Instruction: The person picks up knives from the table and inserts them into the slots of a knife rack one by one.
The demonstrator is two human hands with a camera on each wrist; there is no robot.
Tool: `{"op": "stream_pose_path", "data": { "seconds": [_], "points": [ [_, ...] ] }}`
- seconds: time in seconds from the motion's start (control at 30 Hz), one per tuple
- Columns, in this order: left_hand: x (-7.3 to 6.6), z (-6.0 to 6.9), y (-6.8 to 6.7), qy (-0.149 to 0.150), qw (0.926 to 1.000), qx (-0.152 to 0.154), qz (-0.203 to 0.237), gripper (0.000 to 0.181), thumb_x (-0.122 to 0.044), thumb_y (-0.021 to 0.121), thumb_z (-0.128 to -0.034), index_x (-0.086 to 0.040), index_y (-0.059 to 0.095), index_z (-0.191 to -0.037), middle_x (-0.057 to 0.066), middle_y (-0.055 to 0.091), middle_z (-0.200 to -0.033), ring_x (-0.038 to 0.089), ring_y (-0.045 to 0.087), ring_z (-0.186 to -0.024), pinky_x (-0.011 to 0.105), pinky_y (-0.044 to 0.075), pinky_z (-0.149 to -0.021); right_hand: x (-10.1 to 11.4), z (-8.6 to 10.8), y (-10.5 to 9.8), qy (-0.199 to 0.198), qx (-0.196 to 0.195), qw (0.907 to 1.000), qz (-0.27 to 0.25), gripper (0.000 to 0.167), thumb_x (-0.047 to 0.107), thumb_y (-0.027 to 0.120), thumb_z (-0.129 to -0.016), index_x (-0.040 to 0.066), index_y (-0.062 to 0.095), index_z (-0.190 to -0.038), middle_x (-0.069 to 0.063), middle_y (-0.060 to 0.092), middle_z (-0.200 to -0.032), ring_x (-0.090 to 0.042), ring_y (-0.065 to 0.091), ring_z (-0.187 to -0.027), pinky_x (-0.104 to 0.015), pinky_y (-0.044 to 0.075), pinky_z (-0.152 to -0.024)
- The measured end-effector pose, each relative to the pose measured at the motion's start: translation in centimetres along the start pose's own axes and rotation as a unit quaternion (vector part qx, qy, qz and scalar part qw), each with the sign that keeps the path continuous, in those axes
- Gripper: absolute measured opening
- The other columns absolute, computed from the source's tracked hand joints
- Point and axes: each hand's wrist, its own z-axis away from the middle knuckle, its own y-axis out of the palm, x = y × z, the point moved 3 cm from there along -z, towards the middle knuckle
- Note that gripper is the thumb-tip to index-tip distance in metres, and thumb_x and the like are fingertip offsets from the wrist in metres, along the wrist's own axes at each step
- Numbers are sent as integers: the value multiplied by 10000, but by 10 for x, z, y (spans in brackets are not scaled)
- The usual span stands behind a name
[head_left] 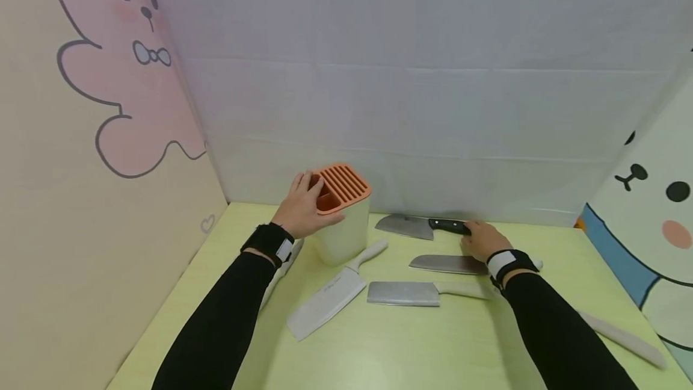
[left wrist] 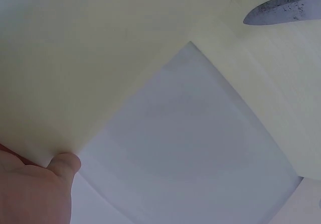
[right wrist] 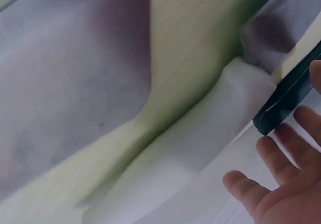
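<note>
My left hand (head_left: 311,209) grips the top of a cream knife block (head_left: 343,236), its fingers over the rim at the open compartments of the orange slotted lid (head_left: 346,184). In the left wrist view the thumb (left wrist: 64,164) lies against the block's side. My right hand (head_left: 484,242) is at the handle end of a black-handled knife (head_left: 408,225), which lies by the back wall. In the right wrist view its fingers are spread beside the black handle (right wrist: 286,103). A white handle (right wrist: 175,138) of another knife lies close by.
Below the right hand lie a knife (head_left: 449,264) and a white-handled cleaver (head_left: 403,294). Another cleaver (head_left: 327,303) slants before the block. A pale handle (head_left: 622,336) shows at right; a pale, long item (head_left: 287,269) is partly hidden by the left wrist. A wall (head_left: 433,107) stands behind.
</note>
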Motion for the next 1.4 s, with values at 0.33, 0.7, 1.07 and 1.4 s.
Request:
{"op": "stream_pose_path", "data": {
  "seconds": [0.33,0.7,1.07,1.4],
  "points": [
    [-4,4,6,40,9999,1,94,974,-596,651,-826,-52,237,-1520,195,70,-1589,368,23,-1456,509,297,-1105,-19,-2,10,271,16,9987,-437,603,208,569,-934,-100,352,-1404,-376,383,-1367,-560,414,-1186,-627,376,-960],
    [-3,2,5,26,9999,-22,119,979,-608,644,-824,-66,226,-1524,175,53,-1595,355,6,-1459,499,286,-1113,-17,-4,14,38,-219,9992,-317,597,221,642,-909,-57,417,-1387,-373,468,-1295,-556,459,-1137,-630,401,-928],
    [-6,1,2,41,9998,-76,188,977,-592,659,-820,-62,234,-1522,174,65,-1595,348,4,-1460,495,291,-1110,-7,-3,1,-125,-74,9997,-194,422,176,692,-885,-84,571,-1195,-305,594,-1121,-468,564,-1016,-553,474,-841],
    [3,3,-1,12,9999,-90,143,985,-601,658,-816,-57,238,-1521,185,66,-1591,362,11,-1457,503,301,-1103,3,-4,-21,-205,134,9936,-1107,476,255,663,-918,-56,555,-1263,-293,591,-1138,-426,588,-971,-519,491,-782]
  ]
}}
